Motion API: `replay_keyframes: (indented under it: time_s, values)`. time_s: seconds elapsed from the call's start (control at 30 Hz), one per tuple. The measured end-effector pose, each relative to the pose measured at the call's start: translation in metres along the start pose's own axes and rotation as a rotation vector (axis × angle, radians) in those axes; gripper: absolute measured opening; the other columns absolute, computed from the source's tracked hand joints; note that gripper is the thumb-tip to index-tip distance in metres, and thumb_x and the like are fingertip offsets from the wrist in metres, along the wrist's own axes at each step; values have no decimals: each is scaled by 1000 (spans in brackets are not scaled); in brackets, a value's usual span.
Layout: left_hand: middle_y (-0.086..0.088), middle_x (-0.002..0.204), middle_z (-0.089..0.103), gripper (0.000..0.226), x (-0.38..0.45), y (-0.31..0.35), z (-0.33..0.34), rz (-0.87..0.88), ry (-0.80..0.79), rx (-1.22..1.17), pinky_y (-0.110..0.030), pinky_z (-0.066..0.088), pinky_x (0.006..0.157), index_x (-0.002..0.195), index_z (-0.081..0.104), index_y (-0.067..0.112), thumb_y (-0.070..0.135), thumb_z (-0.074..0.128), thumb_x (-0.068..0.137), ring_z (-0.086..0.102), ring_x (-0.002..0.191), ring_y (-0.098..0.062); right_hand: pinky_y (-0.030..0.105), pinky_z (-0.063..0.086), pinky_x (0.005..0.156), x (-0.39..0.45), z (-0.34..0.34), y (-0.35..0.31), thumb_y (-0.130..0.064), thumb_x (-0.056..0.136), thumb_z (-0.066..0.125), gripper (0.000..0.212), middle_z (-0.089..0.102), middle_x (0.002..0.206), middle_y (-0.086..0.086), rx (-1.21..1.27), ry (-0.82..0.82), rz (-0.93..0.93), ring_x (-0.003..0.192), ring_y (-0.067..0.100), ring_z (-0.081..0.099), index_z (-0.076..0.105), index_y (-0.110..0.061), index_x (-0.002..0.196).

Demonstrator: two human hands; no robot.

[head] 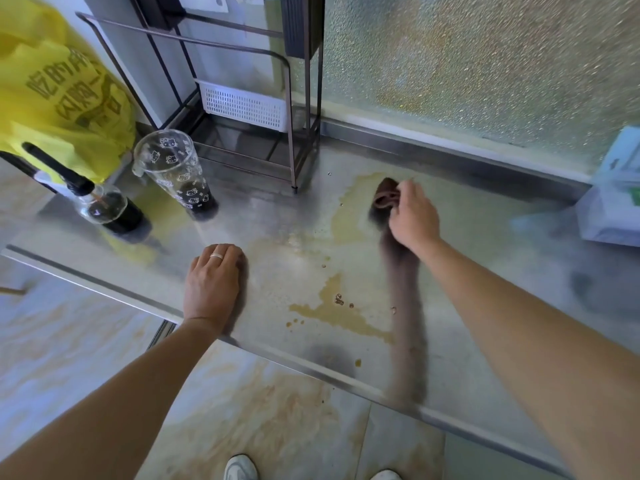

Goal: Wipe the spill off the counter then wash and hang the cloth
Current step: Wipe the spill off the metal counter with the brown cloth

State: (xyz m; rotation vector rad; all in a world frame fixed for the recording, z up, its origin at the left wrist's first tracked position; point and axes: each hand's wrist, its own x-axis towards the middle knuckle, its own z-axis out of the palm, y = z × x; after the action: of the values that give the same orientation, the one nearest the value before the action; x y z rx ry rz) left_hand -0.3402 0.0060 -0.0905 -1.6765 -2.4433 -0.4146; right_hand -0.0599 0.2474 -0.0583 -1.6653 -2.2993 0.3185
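A person's right hand (pixel 412 216) grips a long dark-brown cloth (pixel 403 306) bunched at two o'clock on the stainless-steel surface (pixel 277 216), apparently poised to drag it through the yellowish spill (pixel 341 315), while the left hand (pixel 214 282) rests flat at nine o'clock, seemingly bracing.

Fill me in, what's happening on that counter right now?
A person is wiping up a yellowish-brown spill on the stainless steel counter. The right hand grips one bunched end of a long dark cloth, blurred, which trails toward the near edge. The left hand rests flat on the counter beside the spill. Most of the liquid is still there. A cartoon-cat glass of dark drink stands at the left, apart from the spill.
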Motion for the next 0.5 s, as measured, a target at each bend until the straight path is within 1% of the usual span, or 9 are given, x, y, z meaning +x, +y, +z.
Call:
replay_keyframes:
  time_s: [0.1,0.17,0.2,0.23,0.3,0.37,0.43,0.5]
  values:
    - [-9,101,68,14,1,5,-8,6,-21,-11,-42,45,83,95,64,12,16,50,96,58,100,-33,42,46,74,-22,1,-15,-10,95,53,27,54,122,17,22,-102,-160,97,40,60,47,-6,120]
    - [-9,100,68,21,1,9,-15,17,-24,-13,-41,45,83,94,63,12,21,44,95,59,99,-33,45,49,75,-31,-3,-17,-8,96,52,29,51,124,16,59,-188,-224,96,40,59,46,-6,123]
    - [-9,100,68,23,1,10,-16,24,-20,-7,-41,45,83,94,63,12,22,43,96,59,99,-33,46,50,76,-32,-7,-15,-7,96,51,28,50,124,16,87,-200,-225,95,40,59,45,-5,123]
    - [-9,100,68,23,0,10,-16,30,-18,0,-41,45,83,94,63,11,23,43,96,59,99,-33,46,49,74,-31,-12,-11,-4,96,50,27,49,124,18,111,-175,-208,93,40,59,45,-3,122]
    - [-10,101,67,25,0,8,-13,31,-11,-2,-42,45,83,95,63,11,24,42,98,59,101,-34,41,46,70,-25,-25,1,0,94,49,27,48,123,22,128,-54,-138,91,41,58,46,1,121]
    - [-9,102,67,23,1,5,-8,27,-12,-8,-42,45,84,95,63,11,23,43,98,58,103,-34,44,47,73,-16,-36,18,4,90,51,31,50,122,25,119,57,-57,95,43,58,48,2,121]
    - [-9,100,66,20,1,4,-5,32,-10,-14,-42,44,84,93,62,12,22,45,98,57,102,-33,50,48,79,-3,-42,33,4,87,51,32,51,120,26,73,96,28,102,46,55,49,1,120]
    - [-9,99,66,17,1,3,-4,38,-5,-23,-42,45,84,92,62,11,20,47,96,57,101,-33,53,46,81,10,-41,43,4,87,49,32,51,121,26,30,75,127,106,48,52,48,0,119]
